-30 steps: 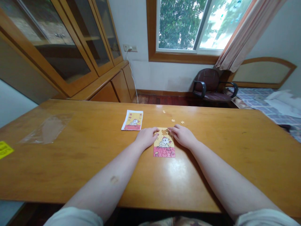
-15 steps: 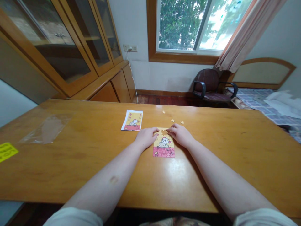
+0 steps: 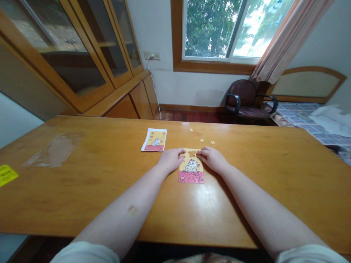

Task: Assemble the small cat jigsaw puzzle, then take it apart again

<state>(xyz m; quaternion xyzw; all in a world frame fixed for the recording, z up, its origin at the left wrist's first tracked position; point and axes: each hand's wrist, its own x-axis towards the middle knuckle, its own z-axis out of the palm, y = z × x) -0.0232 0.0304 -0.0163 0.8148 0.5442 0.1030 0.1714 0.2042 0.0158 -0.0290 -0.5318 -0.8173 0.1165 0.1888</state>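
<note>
A jigsaw puzzle (image 3: 191,171) with a white cartoon animal on yellow and pink lies flat on the table, with a gap near its top. Along its upper left edge rests my left hand (image 3: 170,160), thumb and forefinger apart and touching the border. At the upper right edge, my right hand (image 3: 212,157) has its fingertips pinched on a puzzle piece (image 3: 197,153) beside the gap; the fingers partly hide it. Beyond the hands lie loose puzzle pieces: one (image 3: 191,130) farther back, another (image 3: 202,140) nearer, and a third (image 3: 212,142) to the right.
A picture sheet (image 3: 155,140) with the same design lies left of the puzzle. Farther left are a clear plastic bag (image 3: 56,149) and a yellow label (image 3: 7,175) on the wooden table (image 3: 104,182). Behind the table stand a cabinet (image 3: 123,104) and an armchair (image 3: 242,96).
My right hand's fingertips have shifted slightly at the puzzle's upper right edge, and more of the piece border by the gap shows. My left hand stays in place.
</note>
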